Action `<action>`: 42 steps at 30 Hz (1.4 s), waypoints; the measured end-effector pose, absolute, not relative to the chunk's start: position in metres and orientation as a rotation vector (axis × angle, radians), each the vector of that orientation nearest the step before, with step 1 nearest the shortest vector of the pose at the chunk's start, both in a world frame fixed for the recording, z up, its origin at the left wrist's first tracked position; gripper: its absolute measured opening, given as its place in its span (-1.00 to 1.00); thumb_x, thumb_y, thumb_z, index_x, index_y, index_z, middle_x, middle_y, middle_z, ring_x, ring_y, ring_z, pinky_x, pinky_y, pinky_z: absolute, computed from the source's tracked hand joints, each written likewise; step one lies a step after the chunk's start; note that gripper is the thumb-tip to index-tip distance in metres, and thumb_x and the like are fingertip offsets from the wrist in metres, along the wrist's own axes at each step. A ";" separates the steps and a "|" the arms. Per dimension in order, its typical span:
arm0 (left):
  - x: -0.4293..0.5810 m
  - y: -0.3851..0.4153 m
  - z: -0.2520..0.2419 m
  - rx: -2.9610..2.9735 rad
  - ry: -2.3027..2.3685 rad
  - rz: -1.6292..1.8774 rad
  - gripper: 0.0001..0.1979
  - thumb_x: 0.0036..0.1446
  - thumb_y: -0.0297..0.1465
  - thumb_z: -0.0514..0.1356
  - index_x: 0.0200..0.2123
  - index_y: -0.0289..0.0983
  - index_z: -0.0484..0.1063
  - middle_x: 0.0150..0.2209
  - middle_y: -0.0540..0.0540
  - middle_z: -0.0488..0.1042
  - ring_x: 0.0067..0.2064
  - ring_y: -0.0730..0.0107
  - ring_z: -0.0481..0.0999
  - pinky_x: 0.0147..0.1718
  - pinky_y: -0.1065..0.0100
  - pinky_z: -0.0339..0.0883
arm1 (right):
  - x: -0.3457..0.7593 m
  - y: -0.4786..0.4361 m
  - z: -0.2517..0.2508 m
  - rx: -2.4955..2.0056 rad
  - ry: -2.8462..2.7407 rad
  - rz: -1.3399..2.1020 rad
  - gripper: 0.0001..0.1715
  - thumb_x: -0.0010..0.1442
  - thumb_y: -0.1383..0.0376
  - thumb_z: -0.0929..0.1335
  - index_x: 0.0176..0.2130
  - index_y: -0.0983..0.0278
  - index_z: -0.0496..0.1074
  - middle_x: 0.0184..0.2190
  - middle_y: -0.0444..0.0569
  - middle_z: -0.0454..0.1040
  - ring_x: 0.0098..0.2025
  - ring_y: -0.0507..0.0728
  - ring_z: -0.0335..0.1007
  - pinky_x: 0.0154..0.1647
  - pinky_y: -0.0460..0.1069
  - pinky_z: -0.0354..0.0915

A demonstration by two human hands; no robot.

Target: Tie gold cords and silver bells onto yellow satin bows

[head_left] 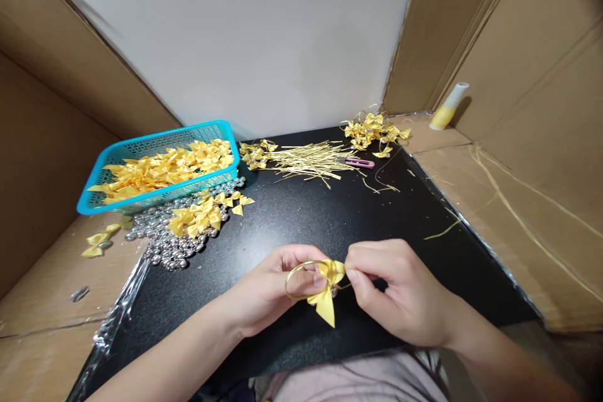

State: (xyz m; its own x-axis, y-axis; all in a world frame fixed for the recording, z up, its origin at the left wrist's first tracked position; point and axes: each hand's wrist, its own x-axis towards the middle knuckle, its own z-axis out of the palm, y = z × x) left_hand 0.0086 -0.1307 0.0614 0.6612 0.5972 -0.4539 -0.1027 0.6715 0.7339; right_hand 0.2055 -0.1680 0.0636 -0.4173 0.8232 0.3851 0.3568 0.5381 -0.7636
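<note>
A yellow ribbon bow (326, 306) is pinched in my left hand (287, 282), its pointed tail hanging down toward the table. A gold cord (293, 271) curves in a loop over my left thumb and passes by the bow. Something small and silvery (335, 291) shows at the bow's middle, partly hidden. To the right of the bow, my right hand (393, 286) is closed, thumb against curled forefinger, gripping the bow's right edge or the cord there; the fingers hide which. A short stretch of cord shows beside the right thumb.
At the left stands a blue basket (162, 132) of yellow bows. Silver bells or beads (174, 254) and loose bows (198, 217) lie before it. Gold cords (306, 160), pink snips (360, 163) and a pile of bows with cords (372, 132) lie behind. A yellow-white cone (447, 107) stands right.
</note>
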 end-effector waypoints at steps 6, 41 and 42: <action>0.009 -0.131 0.063 0.821 0.749 0.438 -0.72 -0.16 -0.31 0.47 -0.40 -0.35 0.55 -0.48 -0.04 0.48 -0.47 0.53 0.34 -0.46 0.49 0.12 | 0.208 -0.165 0.063 -0.961 -2.027 0.807 -0.72 0.18 0.45 0.21 -0.54 0.26 0.12 -0.60 -0.21 0.11 -0.57 -0.05 0.03 -0.52 -0.11 -0.03; 0.015 -0.139 0.050 0.625 0.550 0.593 -0.82 -0.11 -0.42 0.44 -0.50 -0.30 0.48 -0.51 0.02 0.44 -0.47 0.54 0.41 -0.47 0.51 0.18 | 0.200 -0.158 0.036 -0.737 -1.798 1.106 -0.67 0.23 0.35 0.20 -0.55 0.24 0.06 -0.62 -0.24 0.02 -0.59 -0.06 -0.06 -0.55 -0.10 -0.05; 0.015 -0.139 0.050 0.629 0.547 0.594 -0.83 -0.10 -0.42 0.44 -0.50 -0.30 0.50 -0.51 0.02 0.44 -0.47 0.54 0.41 -0.47 0.51 0.18 | 0.200 -0.157 0.036 -0.739 -1.798 1.103 -0.67 0.23 0.36 0.20 -0.55 0.24 0.06 -0.62 -0.24 0.02 -0.59 -0.06 -0.06 -0.55 -0.10 -0.05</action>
